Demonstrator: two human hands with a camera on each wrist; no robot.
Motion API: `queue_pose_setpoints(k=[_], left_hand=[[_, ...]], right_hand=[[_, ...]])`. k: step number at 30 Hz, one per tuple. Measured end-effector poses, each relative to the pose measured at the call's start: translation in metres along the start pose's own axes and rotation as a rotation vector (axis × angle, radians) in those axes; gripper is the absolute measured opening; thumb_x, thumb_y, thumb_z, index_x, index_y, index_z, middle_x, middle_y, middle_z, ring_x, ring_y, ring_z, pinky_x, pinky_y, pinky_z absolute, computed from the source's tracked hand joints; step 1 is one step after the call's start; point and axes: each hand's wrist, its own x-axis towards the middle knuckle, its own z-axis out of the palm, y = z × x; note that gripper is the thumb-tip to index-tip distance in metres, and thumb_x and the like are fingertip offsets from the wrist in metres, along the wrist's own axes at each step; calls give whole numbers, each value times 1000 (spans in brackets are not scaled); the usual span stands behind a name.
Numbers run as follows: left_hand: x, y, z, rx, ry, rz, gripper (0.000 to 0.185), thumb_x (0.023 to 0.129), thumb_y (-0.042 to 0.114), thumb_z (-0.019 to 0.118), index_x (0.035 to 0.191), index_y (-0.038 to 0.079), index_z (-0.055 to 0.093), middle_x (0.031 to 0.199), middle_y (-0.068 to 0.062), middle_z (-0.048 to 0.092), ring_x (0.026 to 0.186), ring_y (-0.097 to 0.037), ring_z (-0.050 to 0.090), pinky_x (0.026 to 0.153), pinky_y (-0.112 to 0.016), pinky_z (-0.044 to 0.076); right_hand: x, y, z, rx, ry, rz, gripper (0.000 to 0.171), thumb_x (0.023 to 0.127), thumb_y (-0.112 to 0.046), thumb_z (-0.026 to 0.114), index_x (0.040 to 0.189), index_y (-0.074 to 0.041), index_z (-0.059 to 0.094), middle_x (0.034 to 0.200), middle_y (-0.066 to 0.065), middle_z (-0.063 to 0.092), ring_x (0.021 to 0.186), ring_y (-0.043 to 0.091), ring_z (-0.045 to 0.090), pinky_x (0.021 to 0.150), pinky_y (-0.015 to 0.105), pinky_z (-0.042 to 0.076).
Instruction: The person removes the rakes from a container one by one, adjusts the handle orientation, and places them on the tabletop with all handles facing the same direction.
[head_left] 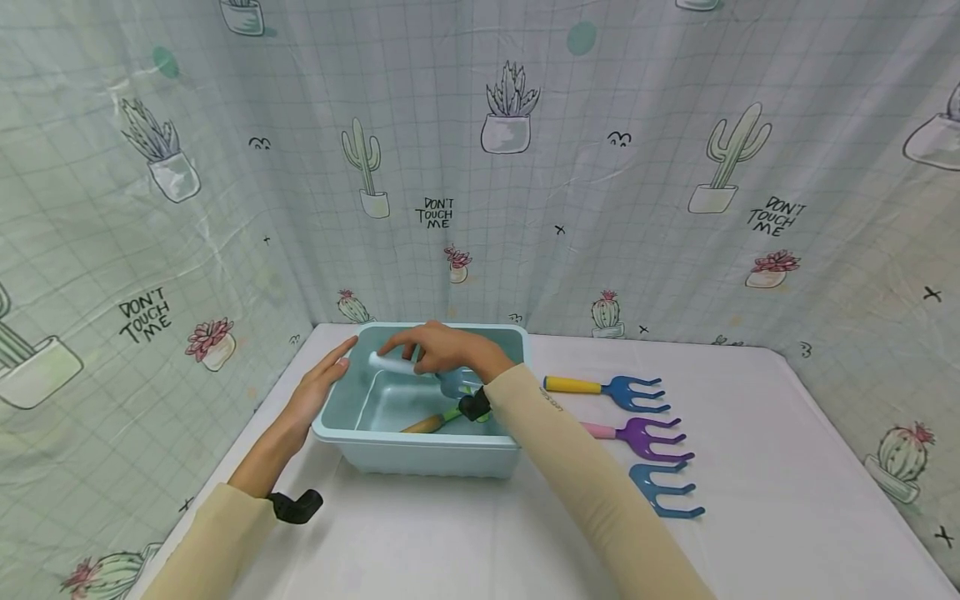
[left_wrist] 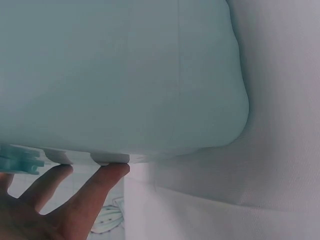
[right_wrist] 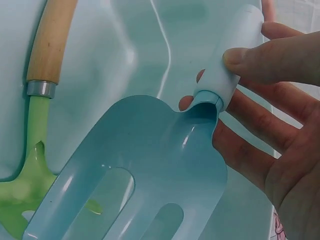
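A light blue plastic bin [head_left: 420, 438] stands on the white table. My right hand [head_left: 448, 346] is over the inside of it and grips the pale handle of a blue slotted garden trowel [right_wrist: 160, 132], thumb on one side and fingers behind. The trowel's slotted blade points down into the bin. Below it lies a green garden tool with a wooden handle [right_wrist: 46, 47], partly covered by the blade. At the bin's left side is my left hand [head_left: 318, 392]; its extended fingertips [left_wrist: 112, 172] press against the outer wall near the rim.
To the right of the bin lie three small hand forks: a blue one with a yellow handle [head_left: 626, 392], a purple one with a pink handle [head_left: 647, 437], and another blue one [head_left: 660, 492] partly hidden by my right sleeve. A cactus-print curtain [head_left: 555, 267] surrounds the table.
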Motion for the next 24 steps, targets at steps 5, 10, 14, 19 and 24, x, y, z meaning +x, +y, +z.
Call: queue_pose_setpoints(k=[5, 10, 14, 19, 24], left_hand=[[0, 0, 0, 0, 3, -6, 61, 111, 53, 30, 167, 33, 18, 176, -6, 8, 162, -43, 6, 121, -77, 9], [1, 0, 0, -1, 1, -10, 60, 111, 51, 30, 167, 33, 17, 176, -6, 7, 162, -43, 5, 121, -77, 9], [2, 0, 0, 1, 3, -5, 60, 111, 52, 30, 167, 34, 17, 176, -5, 8, 162, -43, 6, 121, -76, 9], [2, 0, 0, 5, 3, -13, 61, 111, 54, 29, 167, 34, 17, 176, -5, 7, 162, -43, 6, 120, -77, 9], [1, 1, 1, 14, 5, -30, 60, 111, 54, 28, 167, 35, 16, 176, -5, 7, 162, -43, 5, 120, -77, 9]], right_hand=[[0, -1, -1, -1, 4, -7, 60, 95, 3, 63, 147, -27, 58, 133, 9, 68, 110, 20, 71, 88, 23, 58], [0, 0, -2, -18, 4, -10, 61, 95, 3, 63, 147, -28, 58, 133, 8, 68, 112, 20, 70, 89, 23, 57], [0, 0, -3, -29, 5, -12, 60, 95, 3, 62, 147, -28, 58, 132, 9, 68, 112, 21, 71, 89, 24, 58], [-1, -3, -5, -32, 8, -16, 60, 96, 3, 63, 147, -27, 58, 133, 10, 69, 112, 22, 71, 89, 24, 58], [-2, -7, -7, -49, 17, -17, 60, 96, 3, 62, 148, -27, 58, 133, 11, 69, 110, 22, 72, 87, 24, 58]])
